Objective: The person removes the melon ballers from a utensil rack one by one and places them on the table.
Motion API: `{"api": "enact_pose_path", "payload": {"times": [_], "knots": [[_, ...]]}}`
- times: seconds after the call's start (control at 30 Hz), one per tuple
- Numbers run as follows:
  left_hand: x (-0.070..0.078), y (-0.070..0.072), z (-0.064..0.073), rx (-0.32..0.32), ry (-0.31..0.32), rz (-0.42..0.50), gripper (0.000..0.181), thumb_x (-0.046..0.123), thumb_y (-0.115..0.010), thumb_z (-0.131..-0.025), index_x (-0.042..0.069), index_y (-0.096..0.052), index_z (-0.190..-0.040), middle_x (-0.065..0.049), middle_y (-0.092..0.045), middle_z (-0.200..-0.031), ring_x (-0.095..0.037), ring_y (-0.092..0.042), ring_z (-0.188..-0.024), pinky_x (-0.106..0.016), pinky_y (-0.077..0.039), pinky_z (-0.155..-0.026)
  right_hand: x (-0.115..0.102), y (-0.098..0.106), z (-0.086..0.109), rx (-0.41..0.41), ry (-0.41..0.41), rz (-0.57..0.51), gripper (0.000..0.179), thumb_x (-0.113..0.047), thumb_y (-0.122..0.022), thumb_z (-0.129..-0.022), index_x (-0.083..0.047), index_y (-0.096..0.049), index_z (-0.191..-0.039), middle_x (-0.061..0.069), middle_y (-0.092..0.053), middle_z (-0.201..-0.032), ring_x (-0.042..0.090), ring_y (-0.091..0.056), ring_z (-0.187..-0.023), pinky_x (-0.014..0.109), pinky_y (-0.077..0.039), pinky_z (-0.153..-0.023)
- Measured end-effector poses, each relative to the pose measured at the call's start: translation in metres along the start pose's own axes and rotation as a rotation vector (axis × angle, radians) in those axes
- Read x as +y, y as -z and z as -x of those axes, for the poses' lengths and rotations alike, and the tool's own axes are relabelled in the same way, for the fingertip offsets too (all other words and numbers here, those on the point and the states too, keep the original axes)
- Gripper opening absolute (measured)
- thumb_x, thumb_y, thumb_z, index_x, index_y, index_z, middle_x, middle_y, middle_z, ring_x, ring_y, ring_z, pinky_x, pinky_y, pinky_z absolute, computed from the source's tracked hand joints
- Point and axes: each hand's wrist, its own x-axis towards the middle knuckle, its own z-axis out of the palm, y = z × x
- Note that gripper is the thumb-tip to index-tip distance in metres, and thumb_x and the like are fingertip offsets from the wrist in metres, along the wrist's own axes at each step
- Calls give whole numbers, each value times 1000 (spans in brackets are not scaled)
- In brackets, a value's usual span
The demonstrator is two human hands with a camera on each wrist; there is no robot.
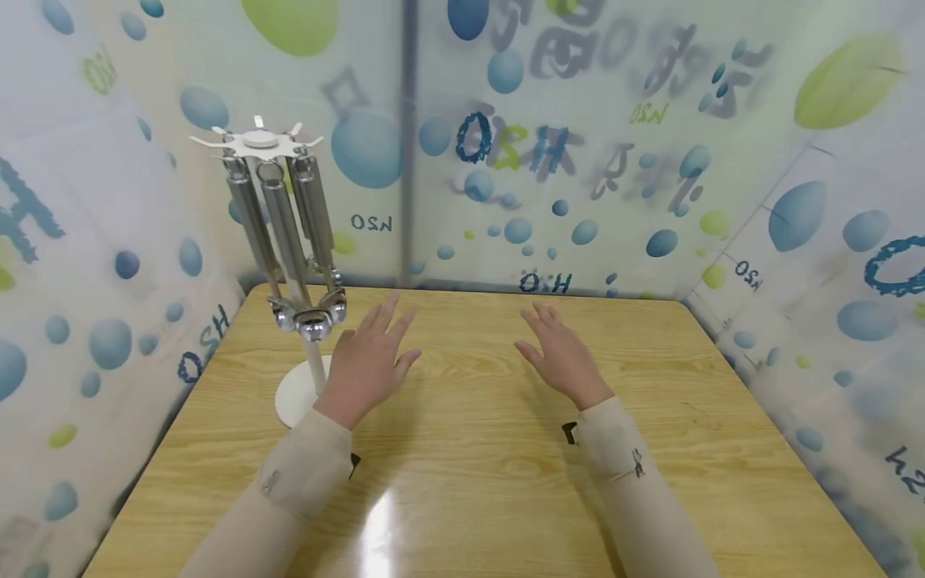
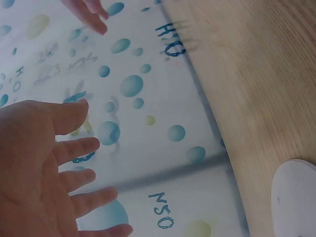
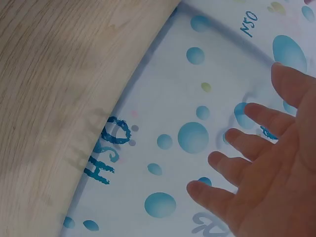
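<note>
My left hand (image 1: 366,365) hovers over the table with fingers straight and spread, holding nothing. Just to its left stands a white utensil stand (image 1: 260,140), with several shiny metal utensils (image 1: 287,233) hanging from the hooks around its top. Their handles are long, and rounded, bowl-like ends hang at the bottom. The stand's round white base (image 1: 295,395) is partly hidden by my left hand and sleeve. Over the right half of the table, my right hand (image 1: 567,361) is extended palm down, its fingers straight and nothing in them. In the left wrist view, the white base (image 2: 296,202) shows at the lower right.
A wooden table (image 1: 462,482) spans the space below both hands. Patterned curtain-like walls (image 1: 614,201) with blue and green drops enclose it at the back and both sides. Light glares off the table's front part.
</note>
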Motion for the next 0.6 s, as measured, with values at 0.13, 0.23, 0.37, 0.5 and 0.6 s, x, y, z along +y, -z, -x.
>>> {"api": "enact_pose_path", "payload": {"times": [0.13,0.23,0.37,0.5,0.6], "knots": [[-1,8,2,115,-87,18,51,36,-67,-99,8,-59,-140,-17,-37,-159,-38,-55,-130,-46,-56,-65,-4,-1,-1,-19,-9,-37,61,-39,-51,-107,-10,-34,-158,15,-25,-165,37,-23,-152,59,-29,-116],[-2,14,2,182,-157,20,43,31,-71,-97,5,-65,-130,-19,-49,-151,-37,-64,-116,-38,-52,-54,-8,-2,-2,-13,13,-81,58,-37,-51,-107,-10,-37,-157,15,-34,-162,36,-34,-147,57,-32,-115],[-4,21,4,189,-195,28,37,27,-71,-97,5,-68,-126,-18,-61,-137,-34,-69,-105,-34,-50,-51,-15,-2,-5,20,55,-131,52,-35,-50,-108,-9,-45,-153,13,-47,-154,33,-47,-139,53,-38,-112],[-3,26,6,180,-206,75,30,24,-70,-97,6,-70,-121,-12,-71,-122,-30,-72,-100,-34,-53,-54,-23,-2,-8,62,69,-136,47,-33,-52,-108,-11,-51,-149,11,-57,-145,31,-58,-129,52,-46,-105],[-2,29,6,200,-217,104,25,22,-70,-98,8,-72,-118,-9,-73,-115,-26,-73,-96,-35,-53,-54,-29,-2,-10,76,82,-149,44,-30,-53,-107,-12,-53,-148,10,-61,-140,29,-62,-121,51,-49,-99]]}}
